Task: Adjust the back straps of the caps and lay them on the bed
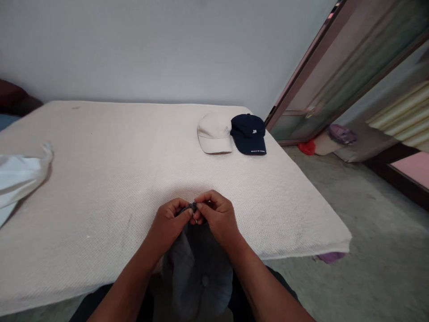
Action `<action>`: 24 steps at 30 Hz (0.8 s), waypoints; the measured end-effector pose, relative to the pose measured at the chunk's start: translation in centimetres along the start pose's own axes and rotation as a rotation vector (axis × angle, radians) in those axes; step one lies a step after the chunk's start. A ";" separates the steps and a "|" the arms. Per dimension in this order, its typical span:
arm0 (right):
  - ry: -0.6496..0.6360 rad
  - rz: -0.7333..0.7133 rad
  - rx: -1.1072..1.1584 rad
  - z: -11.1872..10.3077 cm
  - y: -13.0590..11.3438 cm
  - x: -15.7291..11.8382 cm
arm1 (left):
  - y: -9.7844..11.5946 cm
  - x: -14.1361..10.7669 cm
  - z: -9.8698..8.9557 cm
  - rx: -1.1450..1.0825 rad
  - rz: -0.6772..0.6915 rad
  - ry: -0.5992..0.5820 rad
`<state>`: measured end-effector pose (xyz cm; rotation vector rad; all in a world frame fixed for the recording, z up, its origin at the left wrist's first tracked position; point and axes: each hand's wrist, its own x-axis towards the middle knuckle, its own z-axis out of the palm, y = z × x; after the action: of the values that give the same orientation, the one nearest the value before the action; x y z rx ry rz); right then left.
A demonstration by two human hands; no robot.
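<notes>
A dark grey cap [212, 264] hangs from both my hands at the mattress's near edge, its top button facing me. My left hand [170, 222] is closed, thumb and fingers pinching the cap's strap [193, 206]. From the other side my right hand [217, 214] pinches the same strap, fingertips close to the left ones. Part of the strap is hidden by the fingers. Farther back, a cream cap [214, 134] and a navy cap [248, 134] with white lettering sit side by side on the mattress.
The mattress [100, 179] has a pale textured cover and meets a grey wall [150, 49] at the back. A white plastic bag [23, 176] lies at the left. Beyond the mattress's right edge are a concrete floor [378, 268] and a framed glass door [311, 85].
</notes>
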<state>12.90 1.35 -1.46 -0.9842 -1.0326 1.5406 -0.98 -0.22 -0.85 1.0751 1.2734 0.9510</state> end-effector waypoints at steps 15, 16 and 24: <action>-0.003 0.023 -0.075 -0.2 0.2 0.0 | 0.0 0.1 0.1 0.025 0.017 0.023; -0.001 0.026 -0.079 -0.2 0.2 0.1 | 0.0 0.1 0.1 0.032 0.020 0.026; 0.046 0.029 -0.056 0.1 0.2 0.2 | 0.1 0.1 0.3 0.030 0.023 0.030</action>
<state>12.70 1.49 -1.63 -1.0734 -1.0382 1.5124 -0.71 -0.11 -0.80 1.1043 1.3055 0.9710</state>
